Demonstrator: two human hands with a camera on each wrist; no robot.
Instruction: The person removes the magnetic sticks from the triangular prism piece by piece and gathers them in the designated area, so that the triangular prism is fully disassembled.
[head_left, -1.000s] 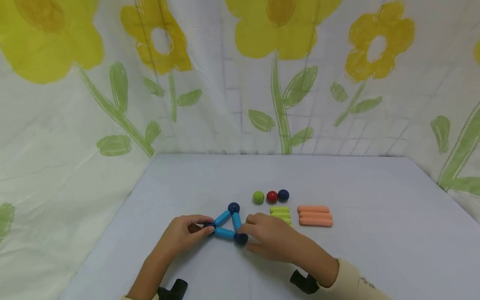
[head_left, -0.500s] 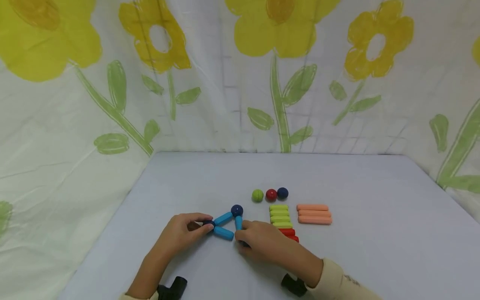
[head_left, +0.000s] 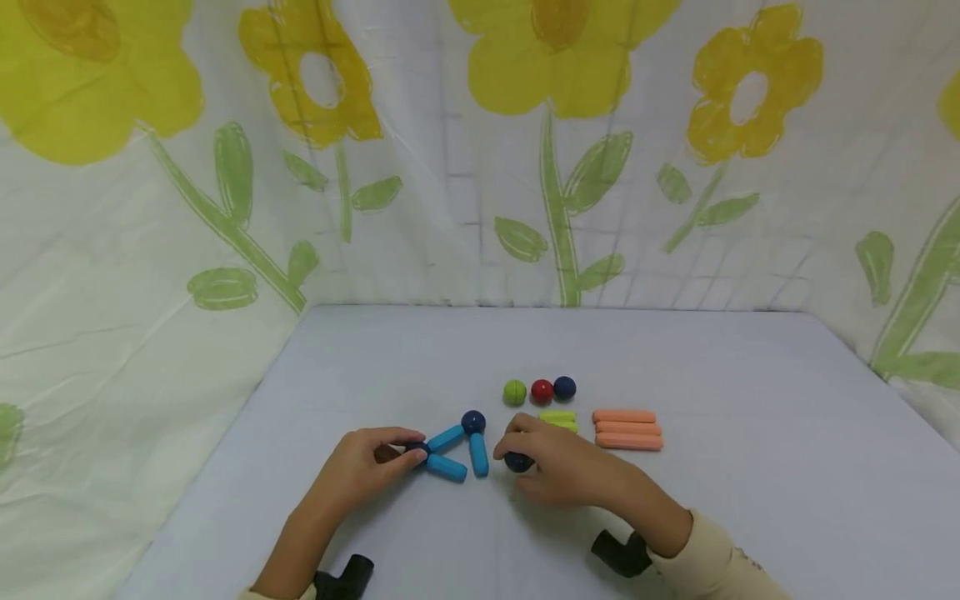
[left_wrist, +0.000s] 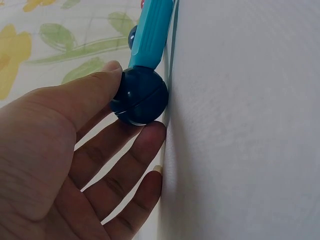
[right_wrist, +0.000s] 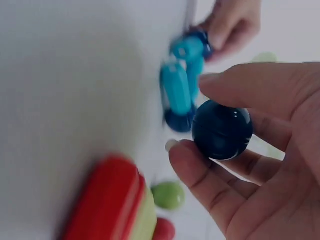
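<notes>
My left hand [head_left: 375,462] pinches a dark blue ball [left_wrist: 140,95] between thumb and fingers at the table surface. Two light blue rods fan out from it: the upper rod [head_left: 447,437] reaches a second dark blue ball [head_left: 473,422], and the lower rod [head_left: 447,467] has a free end. From that second ball a third blue rod [head_left: 478,454] points toward me, its near end also free. Apart from this frame, to its right, my right hand [head_left: 562,462] holds a loose dark blue ball [right_wrist: 222,130] between thumb and fingers.
Behind my right hand a lime ball [head_left: 514,392], a red ball [head_left: 542,392] and another dark blue ball [head_left: 565,388] stand in a row. Lime rods [head_left: 558,417] are partly hidden by that hand; red rods [right_wrist: 102,200] show beside them. Orange rods [head_left: 628,429] lie farther right.
The blue triangle was closed one second ago. My right hand has pulled its lower right ball off both rods and carried it right. My left hand has kept its grip.
</notes>
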